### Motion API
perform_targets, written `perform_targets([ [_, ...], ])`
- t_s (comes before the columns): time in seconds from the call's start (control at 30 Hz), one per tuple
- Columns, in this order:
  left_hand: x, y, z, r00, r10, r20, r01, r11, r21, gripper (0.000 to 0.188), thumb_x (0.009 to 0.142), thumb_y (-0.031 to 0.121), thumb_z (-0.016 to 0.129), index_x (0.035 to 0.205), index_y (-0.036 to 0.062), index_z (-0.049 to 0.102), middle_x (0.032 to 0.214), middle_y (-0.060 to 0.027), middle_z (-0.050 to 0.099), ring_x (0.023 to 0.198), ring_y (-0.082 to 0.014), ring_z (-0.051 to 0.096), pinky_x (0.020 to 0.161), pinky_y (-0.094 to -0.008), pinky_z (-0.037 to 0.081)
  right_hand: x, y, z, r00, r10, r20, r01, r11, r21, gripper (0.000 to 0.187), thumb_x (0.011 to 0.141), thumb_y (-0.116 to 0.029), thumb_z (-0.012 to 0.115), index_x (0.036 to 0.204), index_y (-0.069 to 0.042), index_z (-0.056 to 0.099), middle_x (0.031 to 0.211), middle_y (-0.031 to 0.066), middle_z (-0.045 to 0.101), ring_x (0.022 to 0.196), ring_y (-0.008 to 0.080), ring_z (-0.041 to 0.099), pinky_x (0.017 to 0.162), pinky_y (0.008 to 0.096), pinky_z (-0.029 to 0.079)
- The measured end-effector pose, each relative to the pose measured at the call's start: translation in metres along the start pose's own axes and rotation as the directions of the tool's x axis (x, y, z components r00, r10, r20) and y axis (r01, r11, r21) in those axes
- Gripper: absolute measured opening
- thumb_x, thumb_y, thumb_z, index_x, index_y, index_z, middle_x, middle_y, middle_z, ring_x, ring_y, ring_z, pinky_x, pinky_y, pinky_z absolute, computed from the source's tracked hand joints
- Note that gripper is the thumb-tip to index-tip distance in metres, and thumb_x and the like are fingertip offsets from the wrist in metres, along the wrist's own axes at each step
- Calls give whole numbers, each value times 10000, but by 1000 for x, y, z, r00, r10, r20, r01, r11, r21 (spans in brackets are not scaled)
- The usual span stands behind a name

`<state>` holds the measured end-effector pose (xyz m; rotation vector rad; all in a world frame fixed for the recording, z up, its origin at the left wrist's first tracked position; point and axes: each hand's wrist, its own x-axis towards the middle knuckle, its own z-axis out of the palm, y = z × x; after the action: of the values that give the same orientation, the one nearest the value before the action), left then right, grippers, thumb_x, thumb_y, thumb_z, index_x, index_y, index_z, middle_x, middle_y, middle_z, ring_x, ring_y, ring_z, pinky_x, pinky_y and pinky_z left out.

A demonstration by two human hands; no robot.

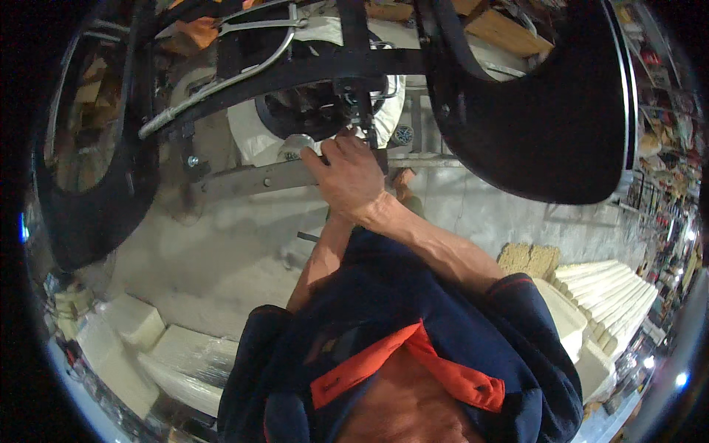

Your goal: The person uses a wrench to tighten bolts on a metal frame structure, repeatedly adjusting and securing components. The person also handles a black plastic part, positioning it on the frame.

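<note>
My right hand (347,171) reaches up the middle, its back toward me and its fingers curled at the lower end of a dark upright metal part (364,103). What its fingertips grip is hidden. My left forearm (323,266) rises beneath the right wrist, and the left hand is hidden behind the right one. Beside the right thumb is a small shiny, rounded, clear or silvery thing (297,145). A black metal frame (317,70) spans above the hands. Behind them sits a dark round opening (277,111) edged with white material.
Large black curved panels (539,133) flank the frame, another (96,199) on the left. A grey bar with holes (255,179) crosses left of my hands. A bent metal tube (236,87) runs above it. Pale ribbed blocks (605,295) lie right, and wrapped pale blocks (185,362) lower left.
</note>
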<state>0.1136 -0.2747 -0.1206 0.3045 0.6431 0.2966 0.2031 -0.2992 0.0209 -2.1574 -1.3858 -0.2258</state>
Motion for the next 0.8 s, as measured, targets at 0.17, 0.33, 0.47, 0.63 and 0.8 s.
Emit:
perform_targets([
  [0.17, 0, 4, 1, 999, -36, 12, 35, 996, 82, 430, 879, 201, 637, 1289, 86, 576, 1097, -167, 667, 985, -294, 681, 869, -419, 549, 2, -2, 2, 999, 54, 6, -53, 998, -40, 270, 736, -203, 636, 971, -72, 662, 854, 94, 604, 837, 261, 608, 812, 411, 472],
  [0.33, 3, 3, 2, 998, -59, 30, 54, 988, 147, 440, 871, 201, 637, 1294, 93, 582, 1095, -175, 673, 987, -303, 685, 867, -423, 548, -2, 0, 9, 996, 86, 3, -85, 995, -47, 248, 740, -187, 639, 964, -87, 674, 867, 79, 613, 840, 239, 618, 811, 403, 481],
  [0.47, -6, 14, 3, 999, -33, 16, 28, 970, 242, 449, 864, 201, 637, 1298, 98, 587, 1094, -181, 678, 989, -309, 687, 865, -426, 547, 0, -7, 2, 994, 95, 54, -93, 994, -50, 283, 750, -174, 633, 1015, -88, 679, 889, 84, 626, 852, 239, 627, 823, 404, 493],
  [0.63, -18, 25, 8, 999, 3, 43, -19, 924, 382, 460, 856, 201, 637, 1303, 104, 593, 1092, -189, 685, 991, -318, 691, 863, -430, 546, 1, 2, 3, 999, 21, 34, -20, 999, -47, 209, 751, -166, 630, 920, -47, 659, 844, 108, 635, 846, 261, 638, 764, 400, 486],
  [0.8, -35, 40, 46, 986, 19, 168, -129, 731, 670, 471, 848, 201, 638, 1309, 110, 599, 1091, -197, 691, 993, -326, 694, 860, -433, 545, 3, 2, 0, 993, 41, 112, -40, 999, -7, 237, 789, -155, 620, 1008, -68, 646, 900, 129, 625, 892, 305, 639, 810, 435, 498],
])
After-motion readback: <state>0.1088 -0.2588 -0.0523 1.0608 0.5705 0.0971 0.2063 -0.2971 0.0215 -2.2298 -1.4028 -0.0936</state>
